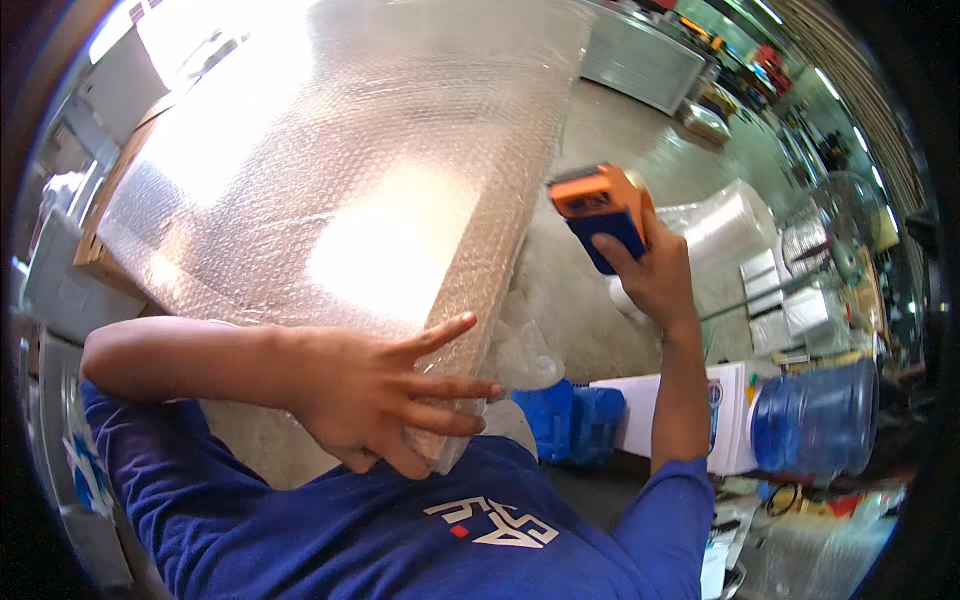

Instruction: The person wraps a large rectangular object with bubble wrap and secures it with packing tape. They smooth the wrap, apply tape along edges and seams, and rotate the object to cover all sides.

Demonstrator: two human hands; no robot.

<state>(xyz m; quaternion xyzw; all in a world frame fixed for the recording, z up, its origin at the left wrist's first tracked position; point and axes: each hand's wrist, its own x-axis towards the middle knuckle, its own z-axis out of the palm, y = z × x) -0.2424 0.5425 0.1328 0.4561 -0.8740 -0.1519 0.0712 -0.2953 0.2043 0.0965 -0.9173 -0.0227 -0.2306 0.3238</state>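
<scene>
In the head view, the left hand, fingers spread apart, lies over the near end of the panel, probably steadying it. Right of the panel, the right hand clamps the tool, seemingly for ready handling.

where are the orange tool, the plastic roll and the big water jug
orange tool (592, 200): head view, on its orange body
plastic roll (734, 224): head view, on its curved side
big water jug (814, 418): head view, on its blue side wall
</scene>
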